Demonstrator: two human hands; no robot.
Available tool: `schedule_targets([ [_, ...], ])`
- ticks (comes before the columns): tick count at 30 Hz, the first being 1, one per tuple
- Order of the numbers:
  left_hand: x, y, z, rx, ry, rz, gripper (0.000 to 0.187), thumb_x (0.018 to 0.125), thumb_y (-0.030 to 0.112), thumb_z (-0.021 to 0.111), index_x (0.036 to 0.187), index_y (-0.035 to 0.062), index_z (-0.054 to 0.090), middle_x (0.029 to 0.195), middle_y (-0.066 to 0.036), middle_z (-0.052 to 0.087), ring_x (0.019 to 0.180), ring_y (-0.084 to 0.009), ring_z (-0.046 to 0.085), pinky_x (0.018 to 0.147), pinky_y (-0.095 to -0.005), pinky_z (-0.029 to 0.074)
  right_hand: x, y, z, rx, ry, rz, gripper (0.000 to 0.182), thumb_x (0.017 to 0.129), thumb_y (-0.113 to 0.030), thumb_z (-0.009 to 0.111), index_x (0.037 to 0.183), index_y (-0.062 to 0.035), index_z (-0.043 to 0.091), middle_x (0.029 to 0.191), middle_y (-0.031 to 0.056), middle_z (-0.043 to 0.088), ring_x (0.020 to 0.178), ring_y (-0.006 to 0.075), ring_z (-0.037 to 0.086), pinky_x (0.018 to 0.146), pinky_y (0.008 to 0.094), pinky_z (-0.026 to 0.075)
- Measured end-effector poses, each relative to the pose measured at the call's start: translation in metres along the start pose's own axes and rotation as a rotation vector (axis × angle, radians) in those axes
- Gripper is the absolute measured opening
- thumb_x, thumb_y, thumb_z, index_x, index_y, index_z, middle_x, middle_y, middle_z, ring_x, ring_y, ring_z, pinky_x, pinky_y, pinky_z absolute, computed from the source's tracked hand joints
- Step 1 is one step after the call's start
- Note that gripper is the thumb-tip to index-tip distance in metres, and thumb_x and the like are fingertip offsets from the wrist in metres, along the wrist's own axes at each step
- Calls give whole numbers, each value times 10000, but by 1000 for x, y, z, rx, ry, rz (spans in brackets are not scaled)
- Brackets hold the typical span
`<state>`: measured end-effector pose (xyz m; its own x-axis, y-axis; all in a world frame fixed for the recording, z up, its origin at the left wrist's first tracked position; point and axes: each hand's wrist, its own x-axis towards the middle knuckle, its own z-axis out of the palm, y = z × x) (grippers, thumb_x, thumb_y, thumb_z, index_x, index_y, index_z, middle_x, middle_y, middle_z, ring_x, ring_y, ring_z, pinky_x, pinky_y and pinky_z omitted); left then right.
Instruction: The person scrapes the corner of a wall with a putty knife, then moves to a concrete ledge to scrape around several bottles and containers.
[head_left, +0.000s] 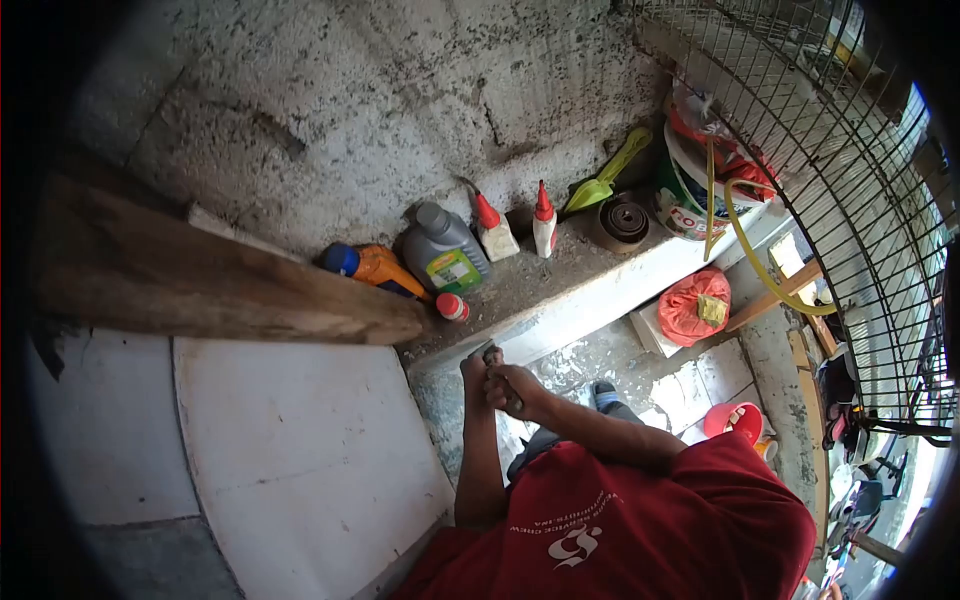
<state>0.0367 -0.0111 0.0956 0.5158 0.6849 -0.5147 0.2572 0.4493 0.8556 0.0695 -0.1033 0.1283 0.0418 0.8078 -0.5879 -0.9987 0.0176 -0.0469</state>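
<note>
My right hand point(512, 388) is wrapped around a short tool with a dark, rounded handle point(515, 404). A greyish end point(490, 352) of this tool sticks out past the fist; its exact kind is too small to tell. Right beside it, my left hand point(474, 372) is raised close to the tool's upper end, near the front face of the concrete ledge point(500, 312). The left fingers are mostly hidden, so their grip does not show. On the ledge above stand a small red-capped bottle point(452, 307) and a grey jug point(445, 248).
An orange bottle point(385, 269), red-nozzled white bottles point(498, 240), a green scoop point(605, 185), a brown coil point(624, 220) and a bucket point(690, 190) line the ledge. A wooden beam point(230, 280) juts in left. Wire mesh point(830, 170) overhangs right; a red bag point(685, 310) lies below.
</note>
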Motion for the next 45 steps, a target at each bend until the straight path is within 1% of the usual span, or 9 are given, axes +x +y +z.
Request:
schedule_targets([
  [16,-17,23,6,326,-39,228,253,764,88,441,513,54,429,490,41,389,441,-46,342,403,-238,251,-30,-4,29,-100,31,-65,116,836,-156,407,767,-63,403,611,50,443,427,105,398,357,216,322],
  [23,22,-21,-13,109,-34,28,251,764,83,431,513,85,431,485,37,387,431,-48,351,395,-227,255,-16,-3,19,-105,32,-44,136,841,-161,402,786,-37,413,623,78,462,422,121,415,359,224,343],
  [24,12,-6,-10,-298,-54,-176,251,760,72,433,509,76,423,482,33,380,421,-51,342,388,-224,244,-19,-3,21,-100,7,-25,136,840,-158,400,783,-36,409,622,78,464,420,123,413,359,225,344],
  [27,3,0,-9,128,-108,35,248,773,68,434,526,62,456,480,27,380,419,-50,353,386,-215,249,-1,-1,13,-117,63,-51,133,846,-172,400,784,-55,402,626,68,453,415,117,401,354,221,334],
  [35,17,-20,-11,172,-184,121,259,790,115,458,532,107,441,501,74,367,456,-36,348,401,-235,248,12,-5,-1,-14,61,0,85,803,-140,436,753,-75,415,589,44,448,417,118,429,345,234,341],
  [40,12,-10,-7,-83,-113,-68,229,781,142,483,565,70,504,543,47,462,513,-23,398,430,-225,290,-25,-9,22,-114,39,-72,82,788,-114,426,723,-64,417,570,43,442,422,121,429,351,238,337],
  [43,14,-28,-12,715,-32,378,216,785,119,479,578,69,512,536,51,452,517,-23,395,428,-223,292,24,-3,-21,4,-5,-6,77,794,-122,419,752,-58,426,571,56,449,425,129,437,354,239,342],
  [44,22,-30,-9,-82,-69,43,214,791,117,478,581,80,500,532,56,428,514,-21,390,427,-219,290,8,-2,-7,-83,7,-17,101,824,-130,396,726,-108,391,563,7,394,427,86,390,345,204,289],
  [45,-6,5,3,426,3,257,225,794,109,475,569,113,479,528,64,405,480,-23,372,421,-211,278,-18,-5,15,-159,30,-46,80,815,-126,407,739,-114,386,570,5,393,421,83,384,342,205,287],
])
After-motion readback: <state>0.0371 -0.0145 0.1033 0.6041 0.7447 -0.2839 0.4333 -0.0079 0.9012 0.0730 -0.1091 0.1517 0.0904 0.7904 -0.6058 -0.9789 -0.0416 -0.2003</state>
